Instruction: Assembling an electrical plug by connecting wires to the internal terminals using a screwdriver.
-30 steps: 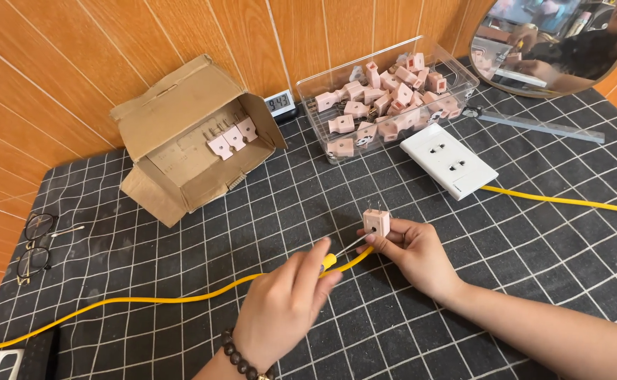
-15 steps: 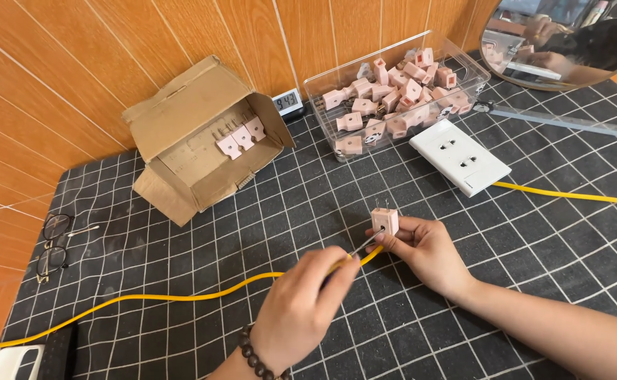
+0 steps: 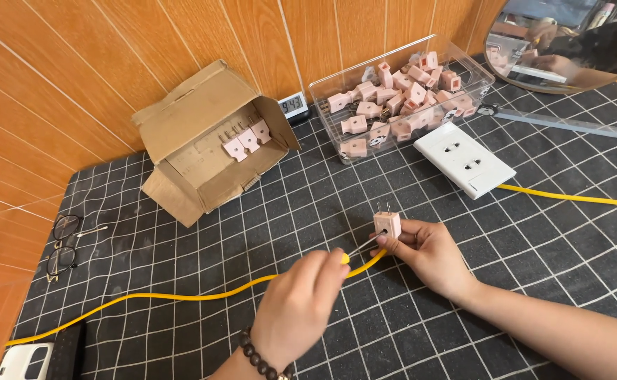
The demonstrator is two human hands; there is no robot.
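Note:
My right hand (image 3: pixel 428 255) holds a small pink plug (image 3: pixel 387 222) upright, its two metal prongs pointing up, above the black gridded mat (image 3: pixel 308 211). My left hand (image 3: pixel 301 309), with a bead bracelet on the wrist, pinches the end of a yellow cable (image 3: pixel 182 295) just left of the plug. The cable's bare wire ends reach toward the plug's underside; whether they touch it I cannot tell.
An open cardboard box (image 3: pixel 210 141) with three pink plugs lies at the back left. A clear bin (image 3: pixel 400 91) holds several pink plugs. A white wall socket plate (image 3: pixel 463 158), a second yellow cable (image 3: pixel 569 197), a ruler (image 3: pixel 569 125), a mirror (image 3: pixel 569 42), glasses (image 3: pixel 66 243) and a small clock (image 3: pixel 294 105) also lie around.
Both hands have stayed close together; my left hand has brought the cable end slightly closer to the plug. The view has shifted a little.

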